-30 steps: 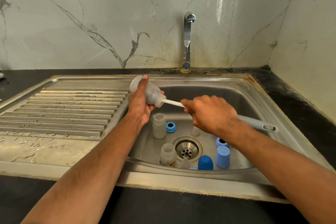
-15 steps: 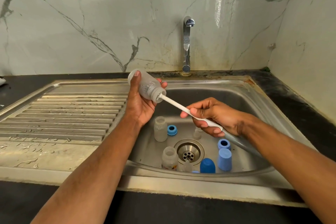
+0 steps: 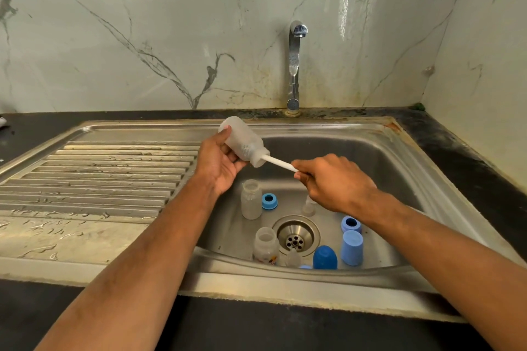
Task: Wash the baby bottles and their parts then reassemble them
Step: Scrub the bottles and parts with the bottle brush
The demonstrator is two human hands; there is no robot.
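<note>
Our left hand [image 3: 221, 164] holds a cloudy baby bottle [image 3: 243, 141], thumb on its base & fingers curled under its side. The bottle is tipped, mouth down and to the right, up over the left edge of the sink bowl. A white brush stick [image 3: 281, 164] goes into that mouth. Our right hand [image 3: 335, 184] is closed tight round the other end of the stick; the rest of the handle is hidden under the hand.

Down in the sink [image 3: 399, 168] sit the other parts. A 2nd bottle [image 3: 251, 199] stands up with no top, and a blue ring [image 3: 269, 201] lies just beside it on the right. A 3rd bottle [image 3: 265, 246] stands at the front, left of the drain [image 3: 296, 236]. Right of the drain are a light blue ring [image 3: 351, 224], a light blue cap [image 3: 353, 248] and a dark blue cap [image 3: 325, 258]. A small clear piece [image 3: 308, 206] sits behind the drain, maybe a teat, but it's hard to tell.

The tap [image 3: 295, 65] stands at the back wall. The ribbed draining board [image 3: 99, 174] on the left has wet marks.
</note>
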